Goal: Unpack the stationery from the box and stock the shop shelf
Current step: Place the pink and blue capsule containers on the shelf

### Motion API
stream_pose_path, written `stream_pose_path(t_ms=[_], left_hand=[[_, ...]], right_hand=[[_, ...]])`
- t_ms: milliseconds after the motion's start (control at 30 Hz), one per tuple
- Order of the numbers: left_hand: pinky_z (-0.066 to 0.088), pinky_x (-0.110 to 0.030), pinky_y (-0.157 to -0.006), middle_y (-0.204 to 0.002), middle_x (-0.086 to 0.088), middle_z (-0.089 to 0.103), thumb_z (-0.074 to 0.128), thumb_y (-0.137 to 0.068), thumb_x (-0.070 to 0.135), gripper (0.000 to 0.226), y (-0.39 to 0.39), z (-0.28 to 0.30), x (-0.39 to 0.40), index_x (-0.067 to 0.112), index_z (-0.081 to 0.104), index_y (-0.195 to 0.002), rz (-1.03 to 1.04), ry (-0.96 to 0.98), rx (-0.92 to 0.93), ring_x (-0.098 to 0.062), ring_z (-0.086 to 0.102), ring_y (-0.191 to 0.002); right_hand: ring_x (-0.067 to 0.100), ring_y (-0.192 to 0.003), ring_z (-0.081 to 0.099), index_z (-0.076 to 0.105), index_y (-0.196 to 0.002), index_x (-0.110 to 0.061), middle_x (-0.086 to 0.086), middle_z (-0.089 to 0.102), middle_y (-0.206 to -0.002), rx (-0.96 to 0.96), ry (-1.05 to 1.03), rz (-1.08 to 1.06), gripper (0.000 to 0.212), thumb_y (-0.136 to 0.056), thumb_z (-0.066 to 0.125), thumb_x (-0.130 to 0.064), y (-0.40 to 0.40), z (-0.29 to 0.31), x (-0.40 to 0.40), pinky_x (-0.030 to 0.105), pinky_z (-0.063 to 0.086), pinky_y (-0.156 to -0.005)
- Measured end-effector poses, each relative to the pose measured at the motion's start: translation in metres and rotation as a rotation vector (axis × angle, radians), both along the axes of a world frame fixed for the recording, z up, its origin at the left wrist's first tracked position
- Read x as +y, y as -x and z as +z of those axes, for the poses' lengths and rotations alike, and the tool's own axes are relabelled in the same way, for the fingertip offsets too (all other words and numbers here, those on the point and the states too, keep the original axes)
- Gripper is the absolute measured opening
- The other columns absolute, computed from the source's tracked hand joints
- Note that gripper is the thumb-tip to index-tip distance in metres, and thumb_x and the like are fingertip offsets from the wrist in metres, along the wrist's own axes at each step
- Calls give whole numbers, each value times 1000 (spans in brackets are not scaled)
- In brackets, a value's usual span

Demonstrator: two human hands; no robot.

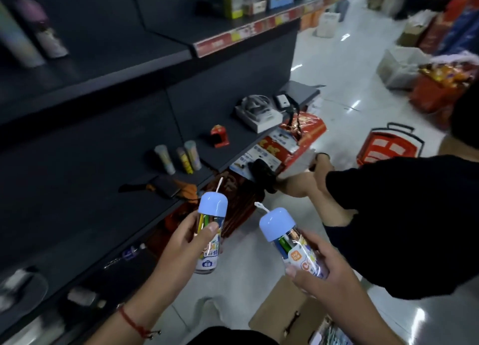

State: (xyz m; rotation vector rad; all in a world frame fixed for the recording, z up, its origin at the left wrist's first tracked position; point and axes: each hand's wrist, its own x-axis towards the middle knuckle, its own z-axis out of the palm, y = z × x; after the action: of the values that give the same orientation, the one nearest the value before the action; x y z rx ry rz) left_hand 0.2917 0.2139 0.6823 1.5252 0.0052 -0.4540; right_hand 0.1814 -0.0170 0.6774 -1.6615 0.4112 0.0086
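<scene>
Two clear tubes of coloured pens, each capped with a rounded pale-blue lid and a white loop, are held up in front of the dark shop shelf. The left tube [210,234] stands nearly upright in the left hand [181,243], whose fingers curl round its lower body with the thumb pressed across the printed label. The right tube [293,246] tilts with its cap leaning to the left, and the right hand [326,274] grips its lower half, fingers wrapped behind and thumb lying along the near side. The two tubes are near each other but apart.

Below the right hand, at the near edge, sits an open cardboard box [282,311] with its flaps spread; what lies inside is too blurred to make out. A red cord bracelet [132,321] circles the left wrist.

On the middle shelf [90,189], farther off, stand three similar tubes [178,159] close together, tilted in the wide view. Right of them is a small red object [219,136], and beyond it a white boxed item [258,114].

To the right, a second person in a black sleeve [401,215] reaches toward red packaging [298,140] at the shelf end. A red shopping basket [388,145] rests on the pale floor farther right.
</scene>
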Motion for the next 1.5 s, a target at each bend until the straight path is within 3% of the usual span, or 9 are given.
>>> stream_pose_path(t_ms=[167, 400, 633, 733, 867, 1033, 1200, 1333, 1500], left_hand=[[54, -26, -59, -91, -7, 70, 67, -91, 24, 22, -28, 3, 42, 27, 64, -112, 109, 25, -37, -16, 68, -76], [53, -30, -60, -84, -4, 70, 66, -65, 58, 42, -116, 15, 114, 34, 68, -99, 175, -5, -163, -22, 69, -75], [55, -34, -65, -91, -7, 70, 64, -79, 46, 23, -216, 53, 176, 37, 67, -99, 195, -50, -323, -28, 70, -83], [57, -42, -71, -93, -9, 70, 64, -73, 56, 31, -250, 77, 198, 39, 66, -99, 234, -56, -399, -33, 69, -88], [58, -38, -71, -93, -7, 71, 63, -76, 53, 33, -281, 104, 220, 35, 65, -103, 325, -53, -499, -32, 70, -88], [59, -38, -74, -95, -5, 70, 60, -82, 47, 25, -302, 129, 233, 39, 64, -105, 367, -89, -573, -27, 70, -88], [57, -37, -74, -95, -4, 69, 60, -83, 51, 23, -331, 142, 233, 43, 62, -104, 415, -134, -613, -25, 69, -88], [48, -23, -76, -100, 10, 70, 59, -89, 50, 32, -364, 141, 226, 36, 60, -117, 505, -174, -585, -6, 67, -93], [48, -24, -75, -94, 12, 70, 59, -94, 39, 17, -401, 137, 216, 36, 64, -110, 596, -144, -507, -8, 67, -91]], right_hand=[[5, -89, 70, 59, -119, -39, -20, 70, -102, -20, -1, 110, 60, -71, 85, -14, -49, 11, 27, 22, 55, -71], [4, -93, 69, 60, -118, -38, -15, 71, -108, -107, -70, 164, 70, -52, 84, -34, -149, 22, 89, 19, 54, -70], [11, -103, 69, 60, -124, -35, -8, 72, -114, -140, -204, 193, 87, -44, 89, -49, -249, 40, 151, 24, 55, -76], [14, -108, 68, 60, -126, -36, -4, 72, -117, -152, -235, 222, 96, -39, 92, -60, -286, 56, 170, 27, 51, -86], [14, -110, 67, 61, -126, -35, -4, 71, -118, -226, -243, 289, 83, -49, 89, -52, -334, 79, 189, 24, 52, -86], [17, -112, 66, 62, -126, -36, -1, 71, -119, -304, -292, 355, 74, -58, 87, -52, -391, 105, 210, 39, 46, -97], [13, -109, 67, 60, -126, -30, -3, 72, -116, -394, -287, 428, 58, -71, 78, -38, -452, 133, 226, 31, 48, -90], [12, -102, 69, 63, -118, -28, -4, 73, -110, -432, -223, 432, 38, -83, 75, -21, -519, 147, 239, 27, 50, -82], [12, -97, 69, 65, -113, -26, -3, 72, -106, -427, -76, 460, 35, -81, 78, -20, -619, 143, 266, 21, 52, -76]])
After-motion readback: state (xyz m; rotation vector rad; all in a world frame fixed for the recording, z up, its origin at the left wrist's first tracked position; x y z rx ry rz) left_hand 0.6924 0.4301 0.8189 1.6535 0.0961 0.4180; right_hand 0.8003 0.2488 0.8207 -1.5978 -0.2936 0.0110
